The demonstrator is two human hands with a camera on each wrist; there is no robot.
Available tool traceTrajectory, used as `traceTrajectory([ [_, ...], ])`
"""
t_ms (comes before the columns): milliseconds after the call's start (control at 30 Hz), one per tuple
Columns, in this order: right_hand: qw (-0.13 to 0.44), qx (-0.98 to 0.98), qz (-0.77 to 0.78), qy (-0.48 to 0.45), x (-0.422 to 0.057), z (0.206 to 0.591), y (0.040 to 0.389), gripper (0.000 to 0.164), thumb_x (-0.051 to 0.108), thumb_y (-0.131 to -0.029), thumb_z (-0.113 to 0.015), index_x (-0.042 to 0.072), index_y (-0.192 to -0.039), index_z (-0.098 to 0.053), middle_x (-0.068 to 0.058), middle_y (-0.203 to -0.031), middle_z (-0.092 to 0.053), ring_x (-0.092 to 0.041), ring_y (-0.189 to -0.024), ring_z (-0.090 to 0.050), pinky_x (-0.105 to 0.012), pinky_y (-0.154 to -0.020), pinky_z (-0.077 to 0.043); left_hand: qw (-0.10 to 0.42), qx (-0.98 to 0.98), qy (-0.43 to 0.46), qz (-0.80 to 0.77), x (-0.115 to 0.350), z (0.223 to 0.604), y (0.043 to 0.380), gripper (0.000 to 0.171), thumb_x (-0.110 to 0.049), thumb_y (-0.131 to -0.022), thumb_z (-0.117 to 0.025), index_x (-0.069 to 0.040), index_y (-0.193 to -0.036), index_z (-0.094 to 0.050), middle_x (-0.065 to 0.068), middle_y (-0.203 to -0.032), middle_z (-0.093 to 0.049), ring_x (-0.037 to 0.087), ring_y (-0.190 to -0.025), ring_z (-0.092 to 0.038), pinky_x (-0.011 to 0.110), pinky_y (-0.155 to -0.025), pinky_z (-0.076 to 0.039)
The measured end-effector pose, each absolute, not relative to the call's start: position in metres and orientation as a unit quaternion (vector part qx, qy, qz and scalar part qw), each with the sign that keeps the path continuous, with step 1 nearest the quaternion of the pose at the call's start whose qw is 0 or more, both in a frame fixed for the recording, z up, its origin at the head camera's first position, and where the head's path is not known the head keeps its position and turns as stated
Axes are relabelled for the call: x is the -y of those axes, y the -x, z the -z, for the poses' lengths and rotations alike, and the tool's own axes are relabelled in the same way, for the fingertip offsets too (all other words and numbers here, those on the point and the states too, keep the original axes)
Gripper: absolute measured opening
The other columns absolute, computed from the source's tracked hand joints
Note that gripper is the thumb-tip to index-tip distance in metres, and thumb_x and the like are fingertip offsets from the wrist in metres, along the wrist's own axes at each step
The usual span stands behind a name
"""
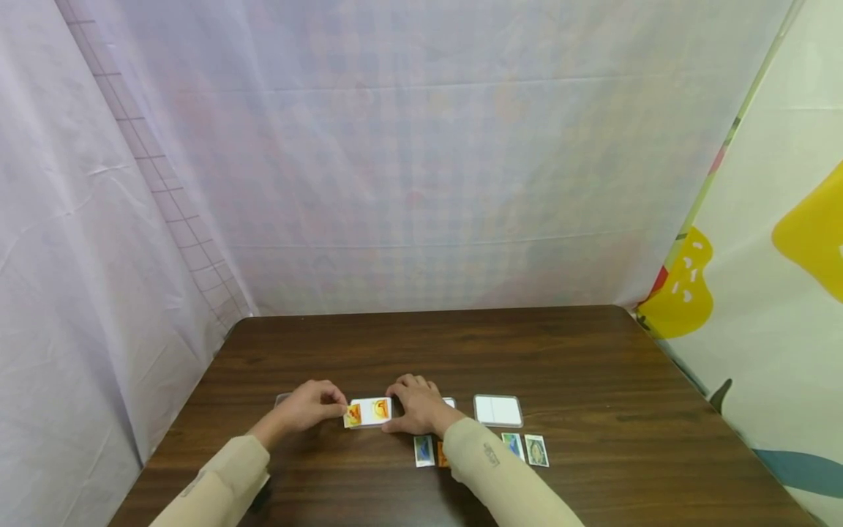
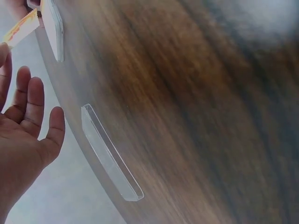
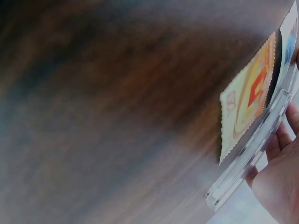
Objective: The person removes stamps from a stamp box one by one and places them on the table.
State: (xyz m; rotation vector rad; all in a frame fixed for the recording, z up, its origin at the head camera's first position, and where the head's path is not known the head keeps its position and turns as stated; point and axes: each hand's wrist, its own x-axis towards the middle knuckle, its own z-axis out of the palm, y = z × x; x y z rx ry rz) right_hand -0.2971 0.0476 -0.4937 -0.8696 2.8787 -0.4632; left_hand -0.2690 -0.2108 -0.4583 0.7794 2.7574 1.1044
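My left hand [image 1: 309,405] pinches an orange-and-yellow postage stamp [image 1: 352,416] by its edge, over the left end of a white-backed clear case [image 1: 366,414]. In the left wrist view the stamp [image 2: 22,29] shows its perforated edge, tilted beside the case [image 2: 54,32]. Another orange-and-yellow stamp [image 1: 380,408] lies on the right part of that case. My right hand [image 1: 418,406] holds the case's right end, thumb at the near corner and index finger at the far one. The remaining right fingers are partly hidden.
A second case [image 1: 449,402] is mostly behind my right hand; another white-backed case [image 1: 497,411] lies farther right. Left of my left hand is a clear case [image 2: 112,154]. Several stamps lie nearer me, including a blue-green one [image 1: 424,451] and a pale one [image 1: 536,450], on the brown table [image 1: 560,351].
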Motion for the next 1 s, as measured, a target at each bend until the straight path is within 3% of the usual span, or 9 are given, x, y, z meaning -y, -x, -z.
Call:
traceTrajectory([
  [300,0.050,-0.945,0.154,0.286,-0.048,0.500,0.301,0.060,0.055,-0.085,-0.071,0.019,-0.131,-0.057,-0.010,-0.141,-0.046,-0.031,-0.130,-0.041,-0.054,-0.107,-0.030,0.069,-0.895,-0.262,-0.354,0.215,0.461,0.261,0.008,-0.019,-0.090,-0.071,-0.012,-0.087,-0.072,-0.005,-0.089,-0.064,0.011,-0.083,-0.054,0.030,-0.074,-0.043],
  [567,0.055,-0.945,0.150,0.284,-0.047,0.498,0.300,0.060,0.055,-0.086,-0.070,0.020,-0.132,-0.057,-0.009,-0.142,-0.045,-0.031,-0.131,-0.040,-0.054,-0.108,-0.030,0.105,-0.881,-0.273,-0.372,0.215,0.465,0.256,0.006,-0.012,-0.088,-0.071,-0.007,-0.085,-0.070,-0.005,-0.082,-0.061,0.008,-0.073,-0.050,0.026,-0.064,-0.041],
  [1000,0.055,-0.943,0.157,0.287,-0.048,0.494,0.297,0.059,0.054,-0.085,-0.071,0.019,-0.131,-0.057,-0.009,-0.141,-0.046,-0.031,-0.130,-0.041,-0.054,-0.107,-0.030,0.087,-0.897,-0.261,-0.346,0.212,0.473,0.255,0.006,-0.013,-0.085,-0.074,-0.010,-0.081,-0.070,-0.005,-0.080,-0.057,0.008,-0.069,-0.049,0.027,-0.061,-0.042],
])
